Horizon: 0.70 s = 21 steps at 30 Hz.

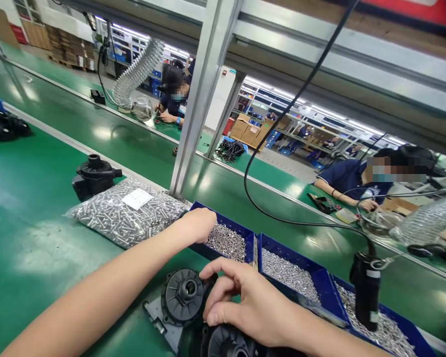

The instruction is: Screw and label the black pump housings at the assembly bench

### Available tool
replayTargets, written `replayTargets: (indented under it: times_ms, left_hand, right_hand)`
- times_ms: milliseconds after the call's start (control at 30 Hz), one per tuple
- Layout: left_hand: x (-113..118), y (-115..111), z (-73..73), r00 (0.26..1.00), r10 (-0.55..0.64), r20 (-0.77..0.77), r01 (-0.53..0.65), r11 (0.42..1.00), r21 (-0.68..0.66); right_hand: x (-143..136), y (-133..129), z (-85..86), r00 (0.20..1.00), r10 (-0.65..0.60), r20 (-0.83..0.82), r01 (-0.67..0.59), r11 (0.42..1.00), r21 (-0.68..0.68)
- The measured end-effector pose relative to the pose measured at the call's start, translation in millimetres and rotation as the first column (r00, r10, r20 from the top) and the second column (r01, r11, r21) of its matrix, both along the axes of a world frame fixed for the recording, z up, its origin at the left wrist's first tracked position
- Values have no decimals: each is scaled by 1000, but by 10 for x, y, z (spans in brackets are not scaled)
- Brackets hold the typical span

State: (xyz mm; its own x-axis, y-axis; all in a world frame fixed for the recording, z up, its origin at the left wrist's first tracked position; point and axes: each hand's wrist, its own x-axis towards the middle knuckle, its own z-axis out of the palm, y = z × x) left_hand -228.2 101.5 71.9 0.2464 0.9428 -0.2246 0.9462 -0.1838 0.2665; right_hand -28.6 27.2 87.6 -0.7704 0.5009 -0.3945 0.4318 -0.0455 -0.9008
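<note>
My left hand [200, 224] is over the near-left blue bin [250, 248], which holds loose metal screws [228, 242]. Its knuckles are bent and its fingertips are hidden from me. My right hand [241, 300] hovers by two round black pump housings, its index finger and thumb apart with nothing visible between them. One pump housing [184, 296], with a ribbed face and a central socket, sits on a grey metal bracket [163, 325]. The second pump housing [226, 343] lies partly under my right hand and is cut off by the lower edge. Whether my fingertips touch either is unclear.
A clear bag of screws [134, 215] lies left of the bins, before another black pump [96, 173]. Two more blue bins [293, 272] hold small metal parts. A black electric screwdriver [367, 290] hangs on a cable at right. A metal post [198, 99] rises ahead; co-workers sit beyond.
</note>
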Motion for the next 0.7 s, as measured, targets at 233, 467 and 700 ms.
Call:
replayTargets:
  times_ms: [233, 467, 700]
  left_hand:
    - [-19, 19, 20, 1000, -21, 10, 22, 1000, -21]
    - [-33, 18, 40, 999, -45, 12, 45, 999, -24]
    - [-23, 6, 50, 996, -77, -38, 77, 997, -13]
  right_hand:
    - [-93, -38, 201, 988, 97, 117, -119, 972, 204]
    - [85, -125, 482, 886, 181, 426, -353, 860, 368]
    - [-8, 47, -2, 865, 313, 392, -353, 935, 32]
